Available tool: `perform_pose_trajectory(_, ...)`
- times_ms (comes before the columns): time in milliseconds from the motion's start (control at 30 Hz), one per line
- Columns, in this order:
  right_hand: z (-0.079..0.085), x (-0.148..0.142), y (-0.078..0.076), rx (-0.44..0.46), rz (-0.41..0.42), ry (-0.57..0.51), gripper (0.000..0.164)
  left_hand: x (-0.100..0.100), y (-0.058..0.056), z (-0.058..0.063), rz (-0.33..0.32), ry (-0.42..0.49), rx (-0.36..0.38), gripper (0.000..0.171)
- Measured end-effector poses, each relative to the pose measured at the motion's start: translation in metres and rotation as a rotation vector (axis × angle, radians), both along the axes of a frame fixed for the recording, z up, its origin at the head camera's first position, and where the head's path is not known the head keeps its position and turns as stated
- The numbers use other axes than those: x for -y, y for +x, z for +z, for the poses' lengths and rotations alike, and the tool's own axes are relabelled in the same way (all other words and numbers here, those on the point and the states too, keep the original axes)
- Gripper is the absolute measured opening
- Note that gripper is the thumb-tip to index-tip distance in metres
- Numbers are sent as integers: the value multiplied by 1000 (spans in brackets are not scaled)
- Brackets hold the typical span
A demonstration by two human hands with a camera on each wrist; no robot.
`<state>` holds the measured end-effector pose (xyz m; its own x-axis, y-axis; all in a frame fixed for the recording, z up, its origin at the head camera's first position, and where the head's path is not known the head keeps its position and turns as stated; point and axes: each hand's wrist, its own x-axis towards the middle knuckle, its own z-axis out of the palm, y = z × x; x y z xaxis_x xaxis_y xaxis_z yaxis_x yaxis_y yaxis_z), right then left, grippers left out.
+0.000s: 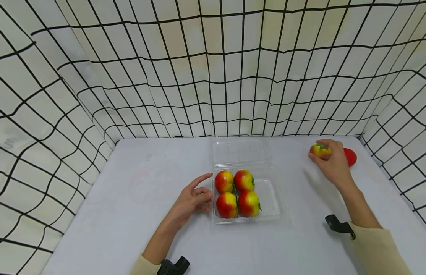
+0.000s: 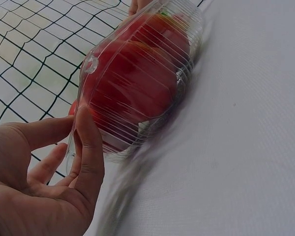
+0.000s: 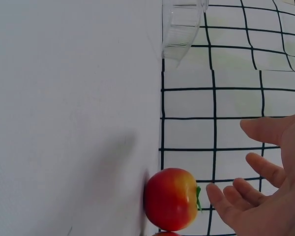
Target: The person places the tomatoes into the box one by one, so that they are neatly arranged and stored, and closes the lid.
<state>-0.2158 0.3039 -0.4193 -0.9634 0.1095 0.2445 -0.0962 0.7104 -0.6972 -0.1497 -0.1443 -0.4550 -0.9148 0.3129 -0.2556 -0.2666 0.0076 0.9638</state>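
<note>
plastic tray (image 1: 272, 196): four red-yellow fruits (image 1: 227, 205) inside
left hand (image 1: 189, 200): fingers relaxed at tray edge
right hand (image 1: 332, 163): fingers spread above one loose fruit (image 1: 318, 151)

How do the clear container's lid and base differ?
The lid lies farther back, the base nearer the front. The base holds four red-and-yellow fruits; the lid holds none. Both are see-through.

Both sleeves (image 1: 378, 248) are beige, the wrist devices (image 1: 337, 224) black.
</note>
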Motion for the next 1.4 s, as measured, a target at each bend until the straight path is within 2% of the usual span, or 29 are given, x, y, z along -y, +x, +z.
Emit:
perform_pose_trajectory(233,-2,-4,-3,0,-13,-4,53,0,0,-1,0,5,-1,64)
perform_pose_trajectory(533,-3,-9,-7,42,-18,-10,61,0,0,0,-8,5,-16,65)
perform_pose_trajectory(1167,-7,-21,-14,100,13,1,73,0,0,-3,-5,5,-15,64)
perform_pose_trajectory(1400,-8,-26,-17,106,9,-5,72,0,0,-1,-13,6,-19,65)
